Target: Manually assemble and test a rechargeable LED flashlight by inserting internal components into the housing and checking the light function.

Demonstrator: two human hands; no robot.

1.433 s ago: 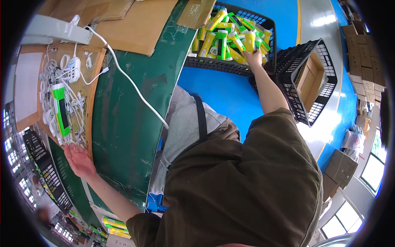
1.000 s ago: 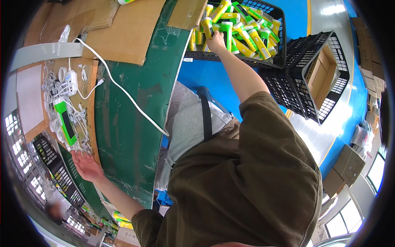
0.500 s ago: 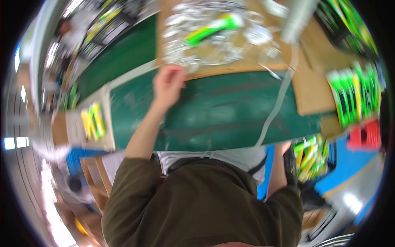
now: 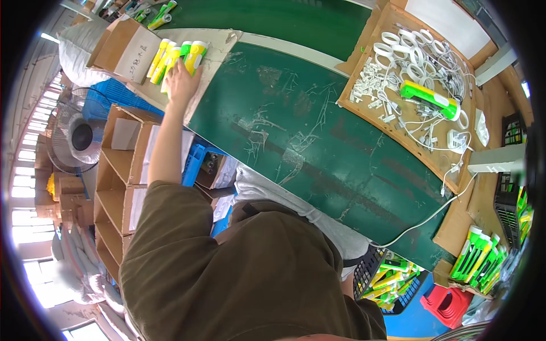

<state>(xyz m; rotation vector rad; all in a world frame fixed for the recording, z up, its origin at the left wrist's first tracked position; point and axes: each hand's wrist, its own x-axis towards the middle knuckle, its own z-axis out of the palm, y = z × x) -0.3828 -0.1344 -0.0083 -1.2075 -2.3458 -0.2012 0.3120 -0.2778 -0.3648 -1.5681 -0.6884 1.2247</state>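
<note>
My left hand point(image 4: 181, 84) reaches to the pale board at the far left. Its fingers curl over a green-and-yellow flashlight point(image 4: 185, 49) in a row of several flashlights; the hand hides part of the row. Beside it lie a yellow-green flashlight point(image 4: 196, 55) and a yellow one point(image 4: 154, 63). My right forearm point(image 4: 348, 286) shows only as a sliver at my side, near a black crate of flashlights point(image 4: 392, 281); the right hand itself is hidden.
A wooden tray point(image 4: 398, 136) at the right holds white cables, rings and a green-yellow flashlight point(image 4: 430, 99). A white cord point(image 4: 421, 223) trails across the green table point(image 4: 296, 125). Cardboard shelves point(image 4: 116, 187), a fan point(image 4: 81, 136) and a red stool point(image 4: 446, 307) stand around.
My view has swung left. My left hand has moved from the table's far edge by the tray to the flashlights on the left board. The right hand has gone out of sight.
</note>
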